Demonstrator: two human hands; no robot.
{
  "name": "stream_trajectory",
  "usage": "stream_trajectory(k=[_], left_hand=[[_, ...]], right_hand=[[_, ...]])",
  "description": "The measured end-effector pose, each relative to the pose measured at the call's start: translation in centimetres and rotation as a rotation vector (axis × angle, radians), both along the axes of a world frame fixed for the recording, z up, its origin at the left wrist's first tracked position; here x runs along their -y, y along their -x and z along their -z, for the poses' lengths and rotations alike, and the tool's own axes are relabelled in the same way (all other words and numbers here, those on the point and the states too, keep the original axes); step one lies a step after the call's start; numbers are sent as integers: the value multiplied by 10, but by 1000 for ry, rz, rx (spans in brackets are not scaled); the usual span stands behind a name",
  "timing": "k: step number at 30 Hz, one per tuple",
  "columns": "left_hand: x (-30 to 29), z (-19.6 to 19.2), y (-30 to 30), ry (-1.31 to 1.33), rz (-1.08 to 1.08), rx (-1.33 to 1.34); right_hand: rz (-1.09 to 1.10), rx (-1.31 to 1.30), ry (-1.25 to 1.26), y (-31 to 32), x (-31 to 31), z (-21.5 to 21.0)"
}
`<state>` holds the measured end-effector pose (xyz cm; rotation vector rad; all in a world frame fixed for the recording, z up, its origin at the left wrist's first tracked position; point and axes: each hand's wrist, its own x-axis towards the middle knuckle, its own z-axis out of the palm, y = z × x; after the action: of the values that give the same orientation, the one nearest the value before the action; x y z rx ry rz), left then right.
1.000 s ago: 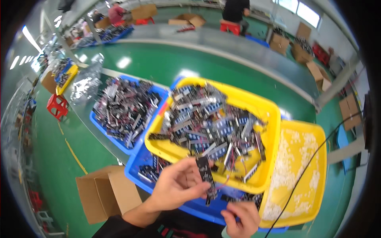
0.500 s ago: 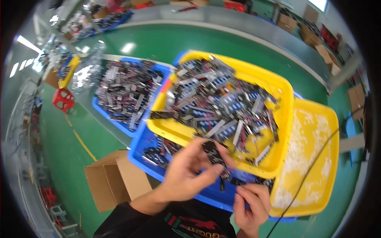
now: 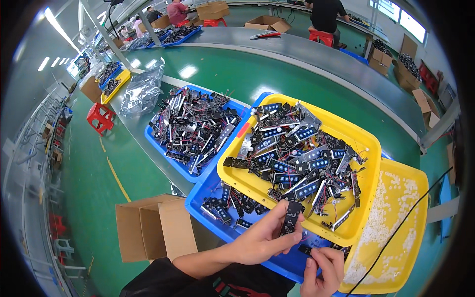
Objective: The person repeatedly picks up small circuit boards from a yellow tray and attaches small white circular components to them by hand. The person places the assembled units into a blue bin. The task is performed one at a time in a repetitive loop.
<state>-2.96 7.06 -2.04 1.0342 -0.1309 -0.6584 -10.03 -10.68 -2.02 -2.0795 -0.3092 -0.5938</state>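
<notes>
My left hand (image 3: 264, 237) is closed around a narrow black circuit board (image 3: 291, 218), held upright over the front edge of a yellow tray (image 3: 368, 190). Lower right of it, my right hand (image 3: 323, 271) has its thumb and fingers pinched together. What sits between those fingertips, if anything, is too small to make out. Heaped in the yellow tray are many similar boards with blue-and-white faces, metal strips and thin red wires. Under that tray lies a blue tray (image 3: 195, 210), with more boards in its near left part.
Left of the yellow tray, another blue tray (image 3: 153, 143) is piled with boards. A second yellow tray (image 3: 418, 222) holds small white pieces, with a black cable (image 3: 391, 232) across it. An open cardboard box (image 3: 141, 232) stands at lower left. A red stool (image 3: 100, 119) is farther off.
My view has tilted up, so the trays appear lower and farther right. The board in my left hand has turned more upright. My right hand stays close by, fingers pinched.
</notes>
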Motion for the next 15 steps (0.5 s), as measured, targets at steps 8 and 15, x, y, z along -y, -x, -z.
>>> stream_trajectory(k=[8,15], left_hand=[[17,-1,4,-222,-91,290],[24,12,12,-303,-162,538]], right_hand=[[137,-68,-134,6,6,15],[68,-60,-299,3,12,20]])
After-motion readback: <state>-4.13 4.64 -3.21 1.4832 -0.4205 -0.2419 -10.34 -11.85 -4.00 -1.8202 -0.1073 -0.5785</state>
